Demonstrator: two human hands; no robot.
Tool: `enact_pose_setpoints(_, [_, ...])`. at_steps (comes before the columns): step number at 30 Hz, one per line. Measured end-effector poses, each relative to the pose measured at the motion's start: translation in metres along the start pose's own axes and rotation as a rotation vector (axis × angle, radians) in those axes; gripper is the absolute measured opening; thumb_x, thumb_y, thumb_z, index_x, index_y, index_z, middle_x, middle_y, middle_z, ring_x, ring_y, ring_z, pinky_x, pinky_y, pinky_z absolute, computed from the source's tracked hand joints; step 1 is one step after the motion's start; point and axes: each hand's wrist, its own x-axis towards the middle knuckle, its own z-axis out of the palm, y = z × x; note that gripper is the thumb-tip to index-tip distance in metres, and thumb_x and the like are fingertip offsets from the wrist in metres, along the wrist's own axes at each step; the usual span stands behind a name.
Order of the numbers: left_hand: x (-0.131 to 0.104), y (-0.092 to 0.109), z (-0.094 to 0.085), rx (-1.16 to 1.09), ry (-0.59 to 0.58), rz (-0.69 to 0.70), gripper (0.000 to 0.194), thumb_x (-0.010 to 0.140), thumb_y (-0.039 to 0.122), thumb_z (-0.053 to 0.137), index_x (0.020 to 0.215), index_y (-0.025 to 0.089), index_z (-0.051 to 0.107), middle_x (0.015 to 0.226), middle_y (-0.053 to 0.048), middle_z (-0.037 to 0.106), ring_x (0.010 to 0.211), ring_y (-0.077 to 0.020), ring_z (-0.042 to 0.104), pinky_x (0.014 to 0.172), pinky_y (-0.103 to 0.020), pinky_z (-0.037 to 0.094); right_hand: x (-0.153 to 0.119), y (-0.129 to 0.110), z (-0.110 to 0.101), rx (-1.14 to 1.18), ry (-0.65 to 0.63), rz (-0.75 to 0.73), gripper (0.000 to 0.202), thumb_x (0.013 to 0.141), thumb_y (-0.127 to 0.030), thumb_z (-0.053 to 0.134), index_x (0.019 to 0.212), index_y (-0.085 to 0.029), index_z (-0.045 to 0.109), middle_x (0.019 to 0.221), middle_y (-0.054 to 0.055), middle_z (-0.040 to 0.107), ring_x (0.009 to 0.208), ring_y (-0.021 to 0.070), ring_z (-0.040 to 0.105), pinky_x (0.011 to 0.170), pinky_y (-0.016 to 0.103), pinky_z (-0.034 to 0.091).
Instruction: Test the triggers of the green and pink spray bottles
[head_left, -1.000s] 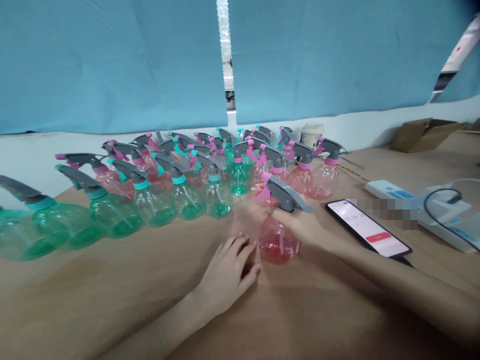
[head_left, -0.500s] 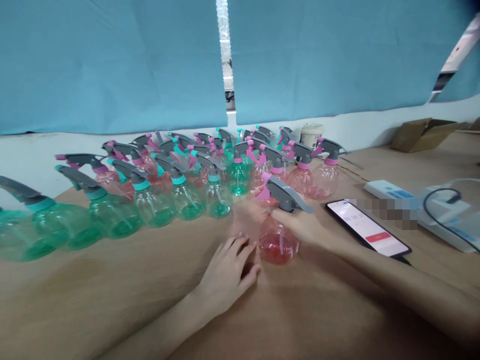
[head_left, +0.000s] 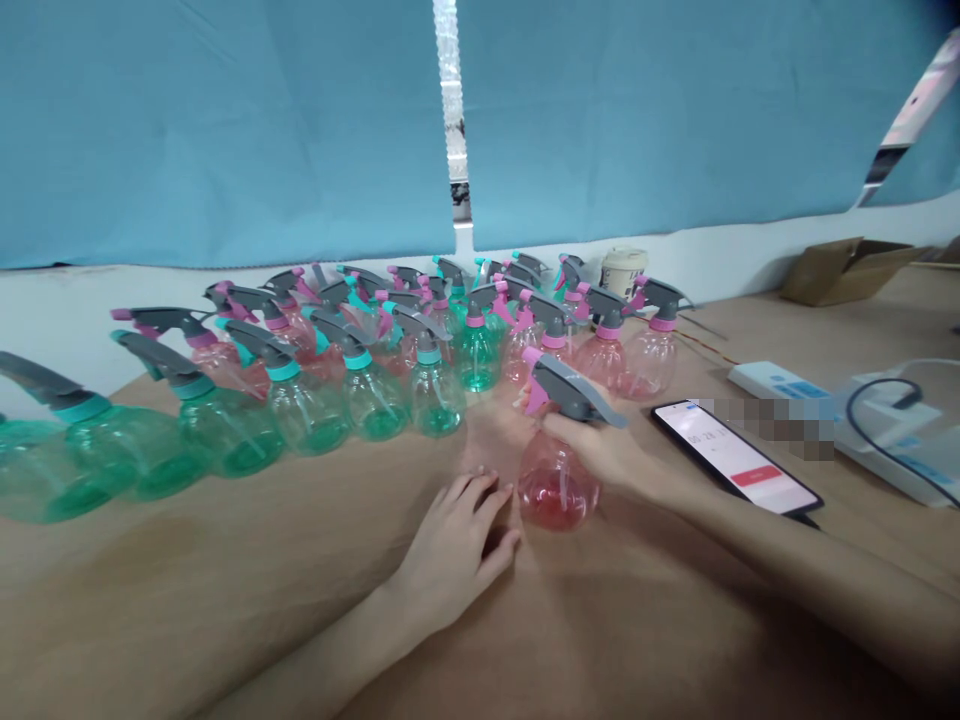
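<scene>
A pink spray bottle [head_left: 559, 490] with a grey and pink trigger head stands upright on the brown table [head_left: 300, 600], some red liquid inside. My right hand [head_left: 592, 440] is wrapped round its neck, just below the head, with fingers partly hidden behind it. Beside the bottle's left side, my left hand [head_left: 461, 545] lies on the table with its fingers spread, holding nothing. Green spray bottles with teal collars, such as the nearest one [head_left: 437, 400], stand in a row at the left. More pink bottles [head_left: 651, 355] are grouped behind.
A phone [head_left: 739, 455] lies right of the held bottle. Further right are a white power strip [head_left: 787, 390] and a black cable. An open cardboard box [head_left: 844, 270] sits at the back right, and a white tub [head_left: 622, 272] stands behind the bottles.
The fingers of my right hand have shifted slightly around the bottle's neck and trigger. My left hand and the bottles have not visibly moved.
</scene>
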Motion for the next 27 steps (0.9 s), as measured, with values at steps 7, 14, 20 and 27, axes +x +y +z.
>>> enact_pose_setpoints(7, [-0.001, 0.001, -0.001, 0.004, -0.009, -0.007, 0.036, 0.087, 0.031, 0.046, 0.120, 0.016, 0.047, 0.123, -0.010, 0.048, 0.116, -0.0263, 0.040, 0.094, -0.042, 0.036, 0.000, -0.001, -0.001, -0.015, 0.026, -0.001, 0.010, 0.060, -0.013, 0.050, 0.064, -0.021, 0.045, 0.055, -0.007, 0.036, 0.048, 0.0080, 0.030, 0.047, 0.023, 0.028])
enact_pose_setpoints(14, [-0.001, 0.002, -0.001, 0.002, -0.002, -0.006, 0.036, 0.087, 0.031, 0.047, 0.119, 0.016, 0.048, 0.121, -0.010, 0.050, 0.116, -0.0261, 0.040, 0.094, -0.042, 0.036, -0.001, 0.004, -0.001, 0.021, 0.032, 0.064, 0.012, 0.060, -0.020, 0.054, 0.072, -0.022, 0.051, 0.054, -0.008, 0.045, 0.050, 0.0099, 0.038, 0.048, 0.024, 0.030])
enact_pose_setpoints(20, [0.000, 0.002, -0.001, -0.003, -0.005, -0.012, 0.037, 0.086, 0.032, 0.048, 0.120, 0.016, 0.048, 0.121, -0.010, 0.050, 0.115, -0.0261, 0.041, 0.093, -0.042, 0.037, -0.002, 0.009, -0.002, -0.091, 0.040, 0.021, 0.008, 0.061, -0.020, 0.051, 0.068, -0.022, 0.048, 0.061, -0.005, 0.048, 0.056, 0.0115, 0.042, 0.055, 0.026, 0.036])
enact_pose_setpoints(27, [-0.001, 0.000, 0.001, -0.007, 0.022, -0.001, 0.035, 0.087, 0.032, 0.046, 0.120, 0.018, 0.048, 0.121, -0.010, 0.049, 0.115, -0.0260, 0.041, 0.092, -0.042, 0.037, 0.000, 0.017, 0.000, -0.088, 0.037, -0.010, 0.008, 0.064, -0.022, 0.053, 0.072, -0.022, 0.052, 0.059, -0.005, 0.047, 0.056, 0.0127, 0.044, 0.056, 0.027, 0.039])
